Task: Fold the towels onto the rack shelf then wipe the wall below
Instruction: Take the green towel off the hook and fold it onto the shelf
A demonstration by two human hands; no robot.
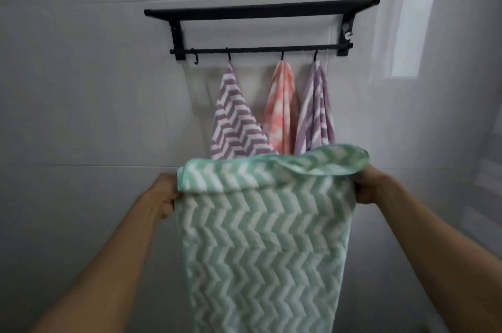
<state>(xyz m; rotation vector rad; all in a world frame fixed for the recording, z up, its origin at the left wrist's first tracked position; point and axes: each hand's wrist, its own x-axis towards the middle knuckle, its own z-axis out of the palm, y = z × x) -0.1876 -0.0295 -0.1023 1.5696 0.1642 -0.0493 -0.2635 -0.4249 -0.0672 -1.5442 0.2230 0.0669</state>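
Green towel (pixel 260 237) with white zigzags. Two purple towels, (pixel 236 120) and (pixel 316 112), with white zigzag stripes. Pink towel (pixel 281 107) with white patches. Black rack (pixel 260 10). Shiny white tile wall (pixel 81 88).

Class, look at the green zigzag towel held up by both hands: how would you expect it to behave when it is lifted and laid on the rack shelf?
Probably floppy: the green towel hangs limp between the left hand and right hand, its top edge sagging over. Likely light, since a grip at each side carries it. It should drape rather than slide on the rack shelf.

Bathroom: tiled wall (pixel 81 88), towel rack (pixel 260 10)
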